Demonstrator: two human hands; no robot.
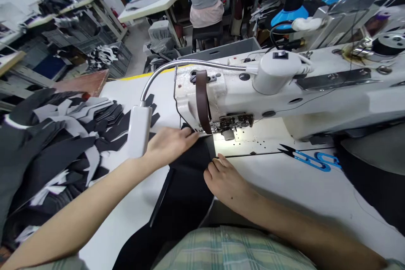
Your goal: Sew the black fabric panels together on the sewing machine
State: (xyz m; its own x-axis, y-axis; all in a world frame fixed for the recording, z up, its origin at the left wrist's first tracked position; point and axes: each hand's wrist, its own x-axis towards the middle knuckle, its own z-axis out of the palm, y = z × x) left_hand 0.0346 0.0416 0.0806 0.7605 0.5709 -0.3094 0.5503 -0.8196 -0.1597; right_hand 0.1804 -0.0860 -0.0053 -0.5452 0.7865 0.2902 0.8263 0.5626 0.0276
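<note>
Black fabric (190,185) runs from under the needle area of a white sewing machine (186,97) down over the table edge towards my lap. My left hand (171,143) is beside the machine head, its thumb and fingers pinched on the fabric's upper edge near the presser foot. Lower and to the right, my right hand (224,179) grips the fabric's right edge with curled fingers. The presser foot itself is mostly hidden behind a brown strap (202,101). A lit patch lies on the machine bed (249,139).
Blue-handled thread snips (310,160) lie right of my hands. A lamp on a bendy metal neck (139,130) hangs over my left wrist. Piles of cut black and grey pieces (63,147) cover the table's left side. Another person (204,0) sits at a table beyond.
</note>
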